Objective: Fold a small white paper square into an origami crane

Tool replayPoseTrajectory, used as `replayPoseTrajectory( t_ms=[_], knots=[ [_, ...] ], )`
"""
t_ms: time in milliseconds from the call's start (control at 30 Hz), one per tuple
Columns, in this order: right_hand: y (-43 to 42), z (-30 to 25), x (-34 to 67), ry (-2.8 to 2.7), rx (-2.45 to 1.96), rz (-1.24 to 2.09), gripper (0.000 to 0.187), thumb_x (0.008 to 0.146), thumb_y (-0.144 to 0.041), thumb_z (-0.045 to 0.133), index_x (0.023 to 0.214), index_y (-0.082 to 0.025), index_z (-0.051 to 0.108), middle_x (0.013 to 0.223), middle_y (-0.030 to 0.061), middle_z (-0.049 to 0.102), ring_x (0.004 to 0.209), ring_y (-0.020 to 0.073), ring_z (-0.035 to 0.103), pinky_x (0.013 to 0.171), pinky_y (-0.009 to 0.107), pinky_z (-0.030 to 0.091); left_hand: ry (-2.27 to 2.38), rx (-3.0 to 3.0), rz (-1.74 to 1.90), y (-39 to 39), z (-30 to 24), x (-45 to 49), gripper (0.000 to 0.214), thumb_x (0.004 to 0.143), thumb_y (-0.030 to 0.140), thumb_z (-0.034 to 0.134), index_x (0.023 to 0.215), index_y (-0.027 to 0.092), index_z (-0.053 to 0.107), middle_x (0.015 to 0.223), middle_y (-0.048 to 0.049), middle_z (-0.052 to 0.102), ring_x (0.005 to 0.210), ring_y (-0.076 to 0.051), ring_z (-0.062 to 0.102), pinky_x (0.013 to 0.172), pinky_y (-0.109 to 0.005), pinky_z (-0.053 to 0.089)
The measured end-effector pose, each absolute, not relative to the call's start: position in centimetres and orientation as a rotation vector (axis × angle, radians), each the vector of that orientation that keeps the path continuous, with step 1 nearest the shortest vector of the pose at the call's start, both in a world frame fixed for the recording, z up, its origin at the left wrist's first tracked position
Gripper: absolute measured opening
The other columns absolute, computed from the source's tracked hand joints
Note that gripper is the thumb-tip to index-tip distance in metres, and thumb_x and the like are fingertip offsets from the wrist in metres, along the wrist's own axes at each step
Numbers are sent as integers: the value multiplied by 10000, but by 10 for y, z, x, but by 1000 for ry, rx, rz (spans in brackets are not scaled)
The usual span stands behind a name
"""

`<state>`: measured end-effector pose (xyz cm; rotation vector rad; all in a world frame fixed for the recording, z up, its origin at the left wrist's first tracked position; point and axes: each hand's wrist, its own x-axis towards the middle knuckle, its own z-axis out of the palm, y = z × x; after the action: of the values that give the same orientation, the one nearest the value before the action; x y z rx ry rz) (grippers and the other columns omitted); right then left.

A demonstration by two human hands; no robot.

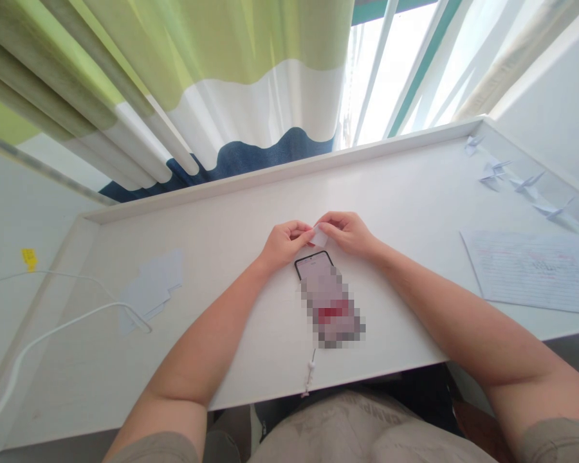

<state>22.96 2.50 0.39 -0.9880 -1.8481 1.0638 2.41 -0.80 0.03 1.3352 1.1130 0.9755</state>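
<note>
A small folded piece of white paper is pinched between my two hands, just above the white tabletop. My left hand grips its left side with thumb and fingers closed. On the other side, my right hand holds the paper's upper right part, fingers bent over it. The fingertips hide some of the paper, so its exact fold cannot be made out. Right below the hands lies a smartphone, its screen lit and mostly blurred out, with a beaded strap trailing to the table's front edge.
Several folded paper cranes stand at the back right. Below them lies a lined, written-on sheet. Loose white paper squares lie at the left beside a white cable. A raised rim borders the table below the curtain.
</note>
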Motion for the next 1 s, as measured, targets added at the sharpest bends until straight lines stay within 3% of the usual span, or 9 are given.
replayPoseTrajectory(
  t_ms=[300, 700, 1000],
  knots=[
    [24, 6, 232, -1876, -1000, 1034, 298, 849, -347, 566, 829, -174, 808, 801, 43, 807, 716, 182, 670, 687, 299, 473, 1109, 1358, 954, -9, 1, 24, 484, 785, 602, 879, 917, 162, 726, 796, -55, 806, 734, -225, 801, 711, -324, 594],
    [24, 7, 231, -1923, -1042, 988, 287, 805, -349, 556, 729, -169, 767, 640, 9, 694, 604, 138, 541, 604, 283, 376, 1062, 1361, 940, -11, 2, 23, 389, 775, 501, 894, 879, 160, 741, 774, -39, 788, 710, -207, 790, 696, -300, 596],
    [26, 5, 231, -1942, -1032, 980, 278, 819, -354, 547, 716, -179, 736, 624, -2, 659, 608, 142, 523, 612, 290, 368, 1054, 1352, 943, -10, 0, 24, 368, 788, 479, 893, 886, 162, 734, 774, -33, 785, 722, -204, 797, 723, -304, 618]
  ],
)
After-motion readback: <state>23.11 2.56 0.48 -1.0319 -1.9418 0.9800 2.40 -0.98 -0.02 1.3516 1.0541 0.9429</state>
